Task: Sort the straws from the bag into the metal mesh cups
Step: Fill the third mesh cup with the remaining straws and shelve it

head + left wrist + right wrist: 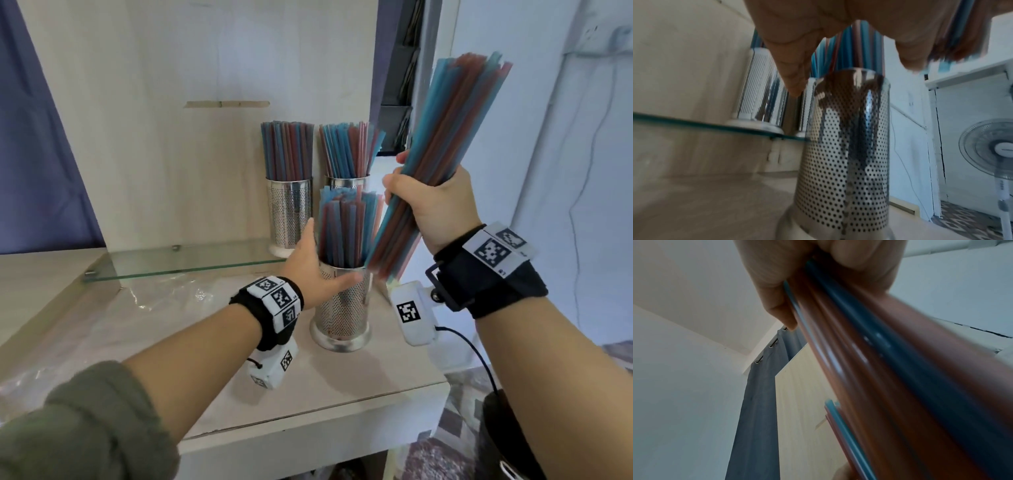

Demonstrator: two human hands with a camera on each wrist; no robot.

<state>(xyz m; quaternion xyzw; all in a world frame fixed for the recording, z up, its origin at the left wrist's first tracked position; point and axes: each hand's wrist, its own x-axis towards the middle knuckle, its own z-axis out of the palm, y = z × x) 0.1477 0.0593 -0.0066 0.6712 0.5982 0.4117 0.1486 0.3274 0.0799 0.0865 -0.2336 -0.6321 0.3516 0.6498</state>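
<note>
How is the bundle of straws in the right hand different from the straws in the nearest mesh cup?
The bundle is gripped in the air by the right hand and leans; the cup straws stand nearly upright inside the nearest cup, which the left hand touches. Both mix blue and reddish straws.

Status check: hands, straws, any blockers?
Left hand open at front cup rim. Right hand grips straw bundle, tilted beside cup. Front cup already crowded.

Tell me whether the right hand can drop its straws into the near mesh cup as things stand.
Probably yes, but snugly: the right hand holds its bundle beside the near cup, whose mouth already holds straws; the left hand is at its rim.
</note>
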